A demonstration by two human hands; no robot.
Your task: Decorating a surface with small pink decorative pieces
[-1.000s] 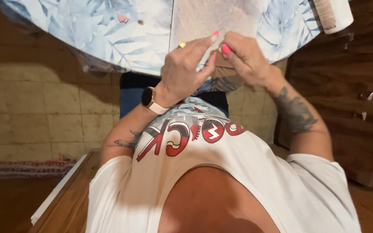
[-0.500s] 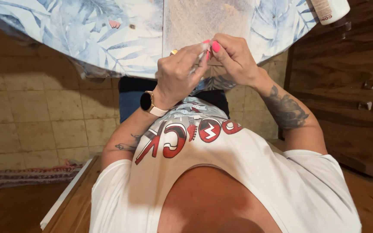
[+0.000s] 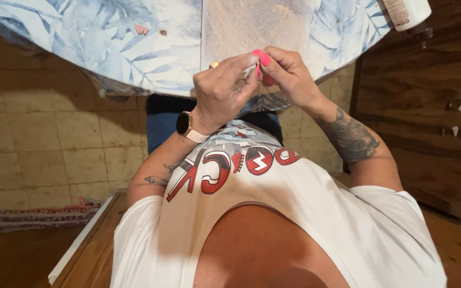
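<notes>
My left hand (image 3: 221,93), with a watch on its wrist and a ring on one finger, meets my right hand (image 3: 289,74) at the near edge of a table (image 3: 108,58) covered in a blue leaf-print cloth. The fingertips of both hands, with pink nails, pinch a small pale item (image 3: 252,72) between them. It is mostly hidden by the fingers and I cannot tell what it is. My right forearm is tattooed. A pale lace runner (image 3: 252,26) lies on the cloth just beyond the hands.
A white bottle (image 3: 407,10) stands at the table's far right. A small pink piece (image 3: 141,29) lies on the cloth at left. A dark wooden cabinet (image 3: 428,106) stands to the right. Below are a tiled floor (image 3: 44,154), a striped rug (image 3: 28,217) and a wooden seat edge (image 3: 86,245).
Both hands stay joined at the fingertips, working the small item. They sit slightly to the right in the view as my head shifts.
</notes>
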